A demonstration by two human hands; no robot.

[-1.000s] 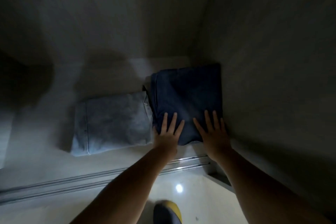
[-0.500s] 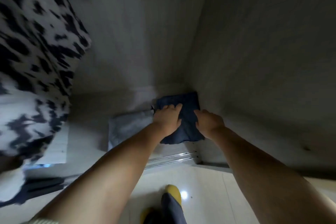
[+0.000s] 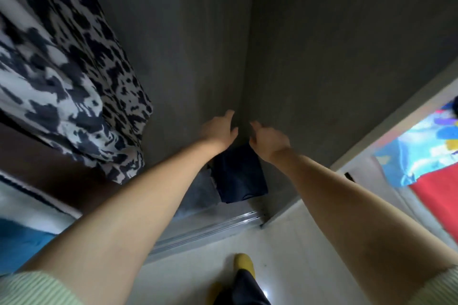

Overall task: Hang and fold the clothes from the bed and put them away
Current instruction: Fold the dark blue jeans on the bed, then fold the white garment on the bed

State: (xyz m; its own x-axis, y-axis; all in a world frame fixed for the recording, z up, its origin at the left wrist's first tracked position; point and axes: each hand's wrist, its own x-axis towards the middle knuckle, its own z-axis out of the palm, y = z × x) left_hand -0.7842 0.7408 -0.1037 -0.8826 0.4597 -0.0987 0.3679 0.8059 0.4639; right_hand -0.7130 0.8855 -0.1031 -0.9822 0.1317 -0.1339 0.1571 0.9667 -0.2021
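Head view: our left hand and right hand hover loose-fingered, holding nothing, above the folded navy garment on the wardrobe floor. Its front edge nears the door track; a sliding door could snag it.

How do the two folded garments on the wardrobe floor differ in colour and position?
The dark navy garment lies in the right corner against the side wall; the light grey-blue garment lies to its left, mostly hidden behind the left forearm. The navy one is far darker. Both are folded and neither hand touches them.
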